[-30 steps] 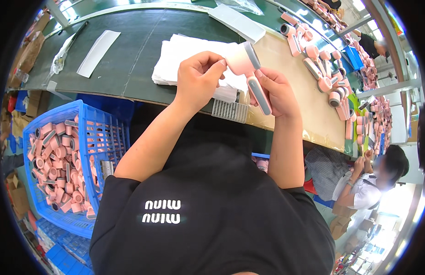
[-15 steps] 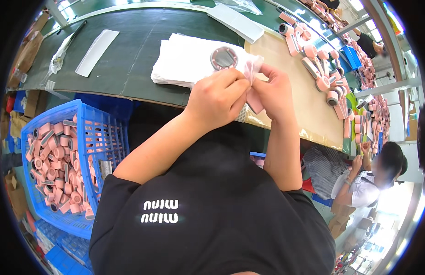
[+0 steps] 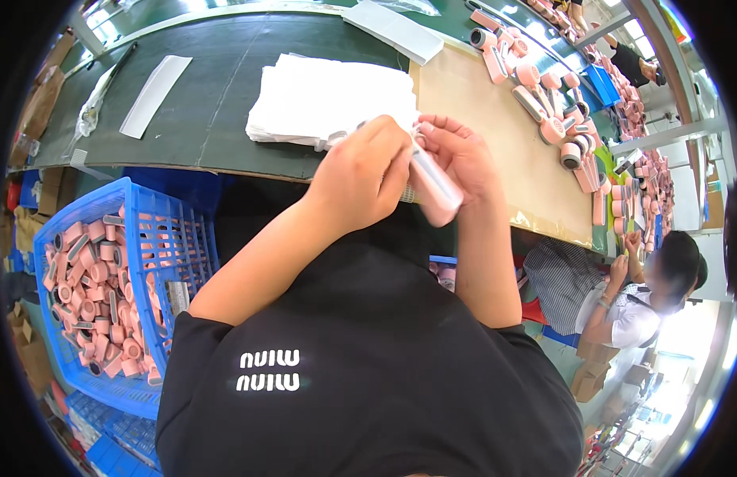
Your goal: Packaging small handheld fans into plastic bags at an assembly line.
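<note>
A pink handheld fan (image 3: 438, 193) with a grey strip hangs between my two hands over the bench's front edge. Its handle slants down to the right, and a thin clear bag seems to cover it. My left hand (image 3: 362, 171) is closed around the fan's upper end, which its fingers mostly hide. With curled fingers, my right hand (image 3: 464, 163) pinches near the top of the handle, at what looks like the bag's edge. Just beyond both hands lies a stack of thin white bags (image 3: 333, 95).
To my left stands a blue basket (image 3: 130, 191) full of pink fans. More fans (image 3: 551, 127) lie along the right of the bench, beyond a tan mat (image 3: 496, 131). White strips (image 3: 154, 95) rest on the green top (image 3: 213, 119). A person (image 3: 623, 302) sits at right.
The fan has come off the white stack toward me, its handle now pointing down. My left hand has turned over its head, and my right fingers have shifted at the bag.
</note>
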Available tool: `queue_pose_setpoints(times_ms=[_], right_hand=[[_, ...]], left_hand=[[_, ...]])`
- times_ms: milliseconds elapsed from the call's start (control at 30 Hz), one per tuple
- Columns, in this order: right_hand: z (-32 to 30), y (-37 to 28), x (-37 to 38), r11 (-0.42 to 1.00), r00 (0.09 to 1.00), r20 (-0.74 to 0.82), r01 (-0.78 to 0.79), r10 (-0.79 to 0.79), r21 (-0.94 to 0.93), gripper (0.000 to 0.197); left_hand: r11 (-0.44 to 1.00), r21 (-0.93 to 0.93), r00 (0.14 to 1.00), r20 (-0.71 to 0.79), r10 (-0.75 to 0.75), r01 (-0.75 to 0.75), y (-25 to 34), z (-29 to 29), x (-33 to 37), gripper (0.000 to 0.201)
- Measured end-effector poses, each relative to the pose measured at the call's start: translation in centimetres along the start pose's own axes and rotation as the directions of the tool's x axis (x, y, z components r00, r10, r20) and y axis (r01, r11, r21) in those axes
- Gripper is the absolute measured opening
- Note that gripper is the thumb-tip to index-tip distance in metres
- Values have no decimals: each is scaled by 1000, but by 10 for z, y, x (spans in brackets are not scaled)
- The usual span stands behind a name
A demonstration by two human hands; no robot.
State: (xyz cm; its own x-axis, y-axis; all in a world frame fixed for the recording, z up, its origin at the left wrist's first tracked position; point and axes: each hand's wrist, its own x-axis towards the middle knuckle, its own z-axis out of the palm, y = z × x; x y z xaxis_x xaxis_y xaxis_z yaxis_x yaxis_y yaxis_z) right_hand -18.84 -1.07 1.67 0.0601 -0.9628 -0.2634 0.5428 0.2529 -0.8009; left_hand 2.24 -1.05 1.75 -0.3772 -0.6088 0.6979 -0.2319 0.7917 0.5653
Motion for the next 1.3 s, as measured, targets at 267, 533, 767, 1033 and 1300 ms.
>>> queue_pose_setpoints(times_ms=[267, 533, 767, 1033, 1300], right_hand=[[44, 27, -37, 877, 937, -66, 344, -342, 337, 34], [30, 28, -43, 736, 764, 118, 643, -634, -211, 66], [41, 9, -45, 624, 759, 99, 595, -643, -507, 87], [30, -8, -29, 437, 675, 363, 712, -643, -549, 53], [32, -8, -31, 543, 668, 136, 691, -731, -476, 43]], left_hand=[[951, -277, 906, -353, -236, 140, 1, 41, -4, 4], [735, -662, 852, -292, -435, 148, 7, 38, 3, 8], [801, -548, 913, -150, -380, 243, -1, 21, 4, 8], [784, -536, 897, -105, -429, 312, 15, 3, 3, 11], [958, -97, 948, -147, -282, 270, 14, -18, 2, 7]])
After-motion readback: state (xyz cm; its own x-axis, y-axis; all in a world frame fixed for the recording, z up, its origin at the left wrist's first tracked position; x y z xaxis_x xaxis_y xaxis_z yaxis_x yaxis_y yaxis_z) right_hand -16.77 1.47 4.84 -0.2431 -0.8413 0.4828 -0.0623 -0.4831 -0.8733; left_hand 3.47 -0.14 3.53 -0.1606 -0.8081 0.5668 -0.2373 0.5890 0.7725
